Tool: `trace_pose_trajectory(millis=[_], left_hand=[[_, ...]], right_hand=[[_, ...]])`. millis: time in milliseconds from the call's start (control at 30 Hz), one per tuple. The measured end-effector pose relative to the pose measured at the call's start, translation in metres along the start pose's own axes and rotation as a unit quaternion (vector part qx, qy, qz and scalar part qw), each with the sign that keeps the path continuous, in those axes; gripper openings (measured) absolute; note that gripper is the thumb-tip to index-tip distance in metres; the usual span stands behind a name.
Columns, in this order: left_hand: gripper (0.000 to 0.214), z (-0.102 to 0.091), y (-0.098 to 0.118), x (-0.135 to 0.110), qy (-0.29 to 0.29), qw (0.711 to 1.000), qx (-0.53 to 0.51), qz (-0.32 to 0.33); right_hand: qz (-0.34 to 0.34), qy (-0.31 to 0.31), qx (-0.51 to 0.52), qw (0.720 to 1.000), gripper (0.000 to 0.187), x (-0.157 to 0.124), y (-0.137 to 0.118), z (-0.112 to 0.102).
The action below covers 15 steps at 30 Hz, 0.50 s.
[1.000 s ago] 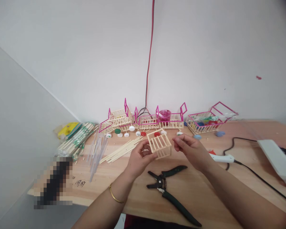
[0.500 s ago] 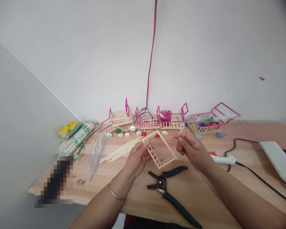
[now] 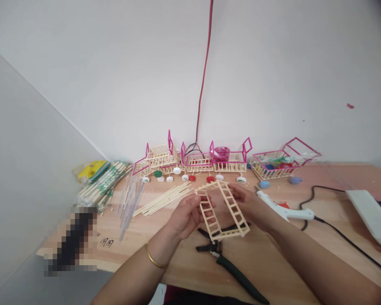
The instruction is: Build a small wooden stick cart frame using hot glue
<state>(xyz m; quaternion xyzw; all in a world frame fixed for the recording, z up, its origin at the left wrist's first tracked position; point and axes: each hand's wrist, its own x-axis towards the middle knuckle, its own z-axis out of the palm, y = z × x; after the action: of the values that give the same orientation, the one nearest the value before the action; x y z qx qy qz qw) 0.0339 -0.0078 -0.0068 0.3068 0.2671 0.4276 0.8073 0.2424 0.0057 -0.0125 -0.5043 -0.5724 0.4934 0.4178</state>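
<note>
Over the pale wooden table (image 3: 190, 267), I see the open rectangular frame of thin, cream-coloured wooden sticks (image 3: 230, 209) held up in the air and tilted, its ladder-like sides sloping towards me. My view shows the left hand (image 3: 187, 214) pinching its upper left corner, thumb on the stick and fingers curled beneath. A gold-coloured bangle (image 3: 150, 256) circles that wrist. The right hand (image 3: 249, 205) has its bent fingers up against the far right side; the sticks hide the fingertips, so I cannot tell whether they grip.

Below the frame, and partly covered by it, I make out the dark green-handled cutting tool with black jaws (image 3: 238, 274), lying spread on the table. Just beyond the right forearm lies the white glue gun with a red trigger (image 3: 274, 206). To the left I have loose cream sticks (image 3: 165, 199), then translucent plastic strips (image 3: 128, 207), then a clear, green-printed bag of sticks (image 3: 104, 184). Along the wall stand magenta-edged stick carts (image 3: 198, 163) with bottle-cap wheels (image 3: 177, 170), a magenta-stained clear cup (image 3: 222, 156) among them.
</note>
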Motion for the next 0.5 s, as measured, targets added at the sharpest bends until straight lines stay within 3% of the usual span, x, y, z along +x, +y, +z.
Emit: trace_pose_trajectory(millis=[100,167,333,500], left_hand=[[0.040,0.002,-0.001,-0.003,-0.019,0.999,0.006,-0.028],[0.040,0.002,-0.001,-0.004,-0.027,0.999,0.009,-0.035],[0.039,-0.002,0.003,0.001,0.021,0.999,-0.029,0.024],[0.027,-0.008,0.010,0.010,0.110,0.986,-0.077,0.104]], right_hand=[[0.036,-0.046,0.022,0.998,0.038,-0.002,-0.001,0.003],[0.044,-0.045,0.007,0.998,0.032,-0.003,-0.002,0.001],[-0.024,0.011,-0.004,1.000,0.036,0.001,-0.001,-0.007],[-0.032,0.103,0.124,0.986,0.044,0.010,0.012,-0.013]])
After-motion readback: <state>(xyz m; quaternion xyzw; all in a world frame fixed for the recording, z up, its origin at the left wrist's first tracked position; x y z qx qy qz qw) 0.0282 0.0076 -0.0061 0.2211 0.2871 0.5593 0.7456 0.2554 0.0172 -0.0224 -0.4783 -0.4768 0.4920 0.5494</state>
